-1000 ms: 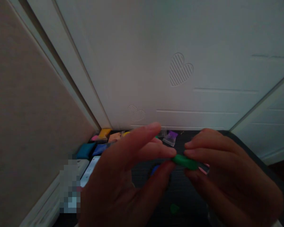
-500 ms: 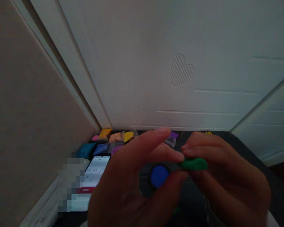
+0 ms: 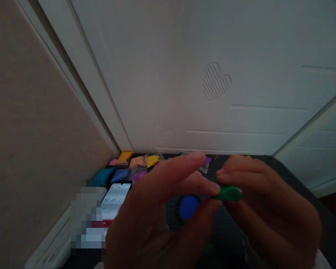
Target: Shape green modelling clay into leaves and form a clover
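Note:
A small elongated lump of green modelling clay is held up above the dark table between both hands. Thumb and a finger of my left hand pinch its left end, while the index finger stretches out above. My right hand curls around the right end, fingertips closed on it; part of that grip is hidden behind the clay. Beneath my left hand lies a round blue piece with a dark rim. A bit of green shows lower down on the table, partly covered by the left hand.
Several small bags of coloured clay line the back left, among them a yellow bag and a blue bag. A lit phone lies left of my left hand, near a white object. A white panel with hearts rises behind the table.
Both hands stay nearly in place on the green clay. Its right end has shifted slightly left and up, and the right fingers have moved a little. The camera view has drifted slightly.

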Tool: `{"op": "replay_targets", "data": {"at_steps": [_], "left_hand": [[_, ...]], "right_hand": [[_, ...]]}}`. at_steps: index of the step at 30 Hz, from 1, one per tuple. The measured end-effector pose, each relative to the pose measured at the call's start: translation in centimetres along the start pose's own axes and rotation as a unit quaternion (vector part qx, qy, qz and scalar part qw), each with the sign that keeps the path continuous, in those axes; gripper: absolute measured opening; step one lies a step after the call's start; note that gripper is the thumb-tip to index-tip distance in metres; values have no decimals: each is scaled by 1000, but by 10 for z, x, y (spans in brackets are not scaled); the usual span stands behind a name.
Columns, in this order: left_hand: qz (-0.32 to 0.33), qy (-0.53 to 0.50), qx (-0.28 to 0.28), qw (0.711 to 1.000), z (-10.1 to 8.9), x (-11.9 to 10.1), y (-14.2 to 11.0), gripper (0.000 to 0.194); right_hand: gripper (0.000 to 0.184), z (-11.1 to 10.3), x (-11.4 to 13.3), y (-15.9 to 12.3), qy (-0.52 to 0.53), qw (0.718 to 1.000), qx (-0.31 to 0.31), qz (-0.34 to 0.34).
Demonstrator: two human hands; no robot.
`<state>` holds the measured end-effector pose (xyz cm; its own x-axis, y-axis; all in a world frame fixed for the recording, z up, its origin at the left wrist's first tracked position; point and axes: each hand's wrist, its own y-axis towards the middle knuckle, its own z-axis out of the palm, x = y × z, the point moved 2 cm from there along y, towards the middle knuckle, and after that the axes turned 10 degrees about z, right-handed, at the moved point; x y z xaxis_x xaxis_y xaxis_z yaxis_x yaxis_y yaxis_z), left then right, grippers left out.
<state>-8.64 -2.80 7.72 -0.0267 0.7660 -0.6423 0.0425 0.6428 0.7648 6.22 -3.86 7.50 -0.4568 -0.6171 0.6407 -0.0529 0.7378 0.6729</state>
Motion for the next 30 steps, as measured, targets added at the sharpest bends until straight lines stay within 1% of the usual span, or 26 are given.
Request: {"op": "replay_targets", "data": {"at_steps": [6,10,13,16,20,23,30], "left_hand": [[-1,4,-10,1000,2,-1,0,55],[-7,-2,7,1000,2,-2,3,53],[1,10,14,1000,1,-2,3,55],[7,24,11,1000,1,-2,2,58],[10,24,2,1000,1,-1,0,56],[5,16,2,1000,2,-1,1,55],[-17,5,-23,1000,5,-1,0,52]], "right_hand": [[30,0,1,1,3,1000,3,-2],[30,2,1,1,2,1000,3,-2],[31,1,1,1,-2,1000,-2,-6],[31,0,2,0,-3,1000,2,-10],[29,0,2,2,-8,1000,5,-11],[30,1,2,3,-9,1000,5,-9],[30,1,0,0,0,1000,1,-5]]}}
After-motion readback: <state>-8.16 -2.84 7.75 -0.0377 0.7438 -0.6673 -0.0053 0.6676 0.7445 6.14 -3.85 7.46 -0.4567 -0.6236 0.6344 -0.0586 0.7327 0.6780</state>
